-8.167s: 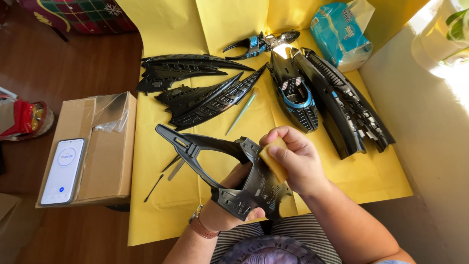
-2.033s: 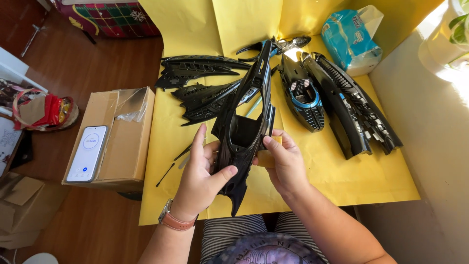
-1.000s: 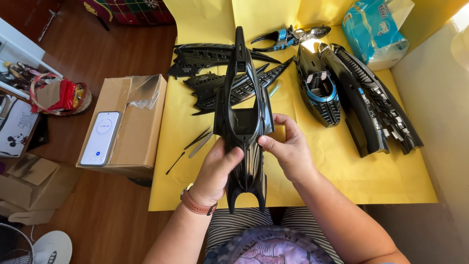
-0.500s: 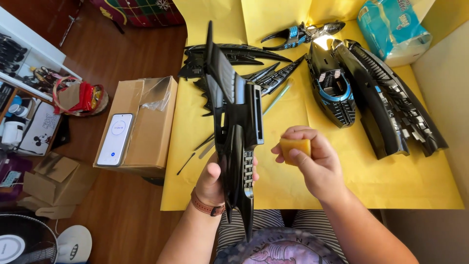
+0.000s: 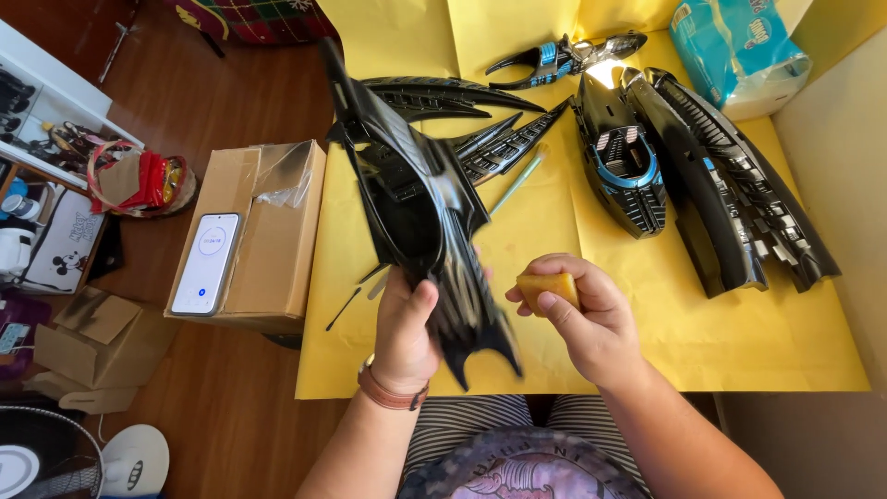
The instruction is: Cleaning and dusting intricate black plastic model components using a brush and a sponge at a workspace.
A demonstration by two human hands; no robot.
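My left hand (image 5: 407,333) grips a long glossy black model hull piece (image 5: 416,199) near its pointed tail, tilted so its nose points up and to the left. My right hand (image 5: 591,323) holds a small yellow sponge block (image 5: 547,288) between thumb and fingers, just right of the piece and apart from it. Both hover over the yellow paper (image 5: 647,342) that covers the table.
Black wing parts (image 5: 443,97), a black-and-blue cockpit section (image 5: 624,166), long side panels (image 5: 730,185) and a small blue-black part (image 5: 564,55) lie on the paper. A teal tissue pack (image 5: 739,46) sits at the back right. A cardboard box (image 5: 263,231) with a phone (image 5: 205,263) stands left.
Earlier both hands held the black piece and rubbed it. Now the right hand with the sponge has come off it, and the left hand alone has swung the piece's nose leftward.
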